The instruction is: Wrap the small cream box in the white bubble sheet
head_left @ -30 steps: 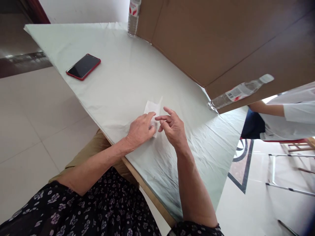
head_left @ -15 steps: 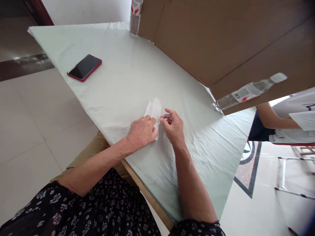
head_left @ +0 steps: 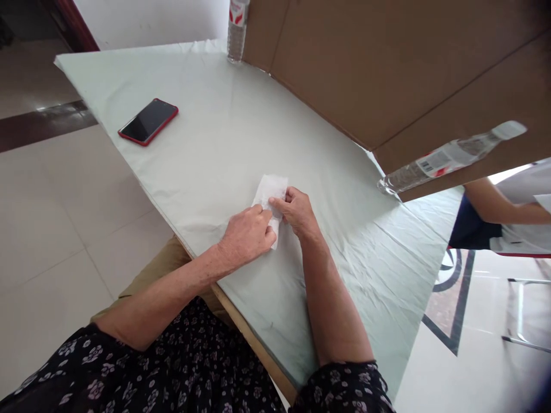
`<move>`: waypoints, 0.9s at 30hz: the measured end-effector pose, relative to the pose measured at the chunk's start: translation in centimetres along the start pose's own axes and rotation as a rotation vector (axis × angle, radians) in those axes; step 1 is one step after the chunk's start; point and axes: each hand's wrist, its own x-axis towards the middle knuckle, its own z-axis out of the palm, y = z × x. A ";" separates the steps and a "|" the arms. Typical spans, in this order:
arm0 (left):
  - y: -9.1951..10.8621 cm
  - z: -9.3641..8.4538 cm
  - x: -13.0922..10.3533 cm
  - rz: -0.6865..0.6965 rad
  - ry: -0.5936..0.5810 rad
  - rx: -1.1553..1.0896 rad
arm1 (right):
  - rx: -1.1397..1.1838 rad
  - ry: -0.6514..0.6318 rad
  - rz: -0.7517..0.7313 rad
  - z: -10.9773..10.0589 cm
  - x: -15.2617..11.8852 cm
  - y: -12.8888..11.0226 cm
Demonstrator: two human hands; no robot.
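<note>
A white paper tissue (head_left: 274,184), creased and roughly oblong, lies on the pale green tablecloth (head_left: 206,149) close to the table's near edge. My left hand (head_left: 247,230) has its fingers curled and pressed on the tissue's lower left part, covering some of it. On the tissue's right edge, my right hand (head_left: 298,211) pinches it, thumb on top and fingers bent behind. Part of the tissue between the two hands is hidden under the fingers.
A phone in a red case (head_left: 148,121) lies at the left. Brown cardboard panels (head_left: 327,74) stand at the back, with a clear bottle (head_left: 236,31) at their left end and another bottle (head_left: 447,158) at the right. A person's arm (head_left: 495,203) shows beyond the panel.
My right hand has moved left from beside the tissue and now grips its right edge. The tissue's upper part looks spread wider. The view has shifted slightly.
</note>
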 end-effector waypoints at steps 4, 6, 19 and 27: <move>-0.1 0.0 -0.1 -0.002 -0.004 -0.015 | 0.139 -0.030 -0.080 0.5 -0.6 -0.3; -0.2 0.0 -0.1 -0.002 0.007 -0.034 | 0.260 -0.040 -0.090 0.7 -1.0 -0.4; -1.3 1.2 -0.1 0.053 0.118 -0.137 | 0.429 -0.120 -0.194 1.2 -3.7 -0.2; -1.5 2.6 -0.2 0.019 0.291 -0.337 | 0.411 -0.045 -0.231 1.8 -4.7 0.0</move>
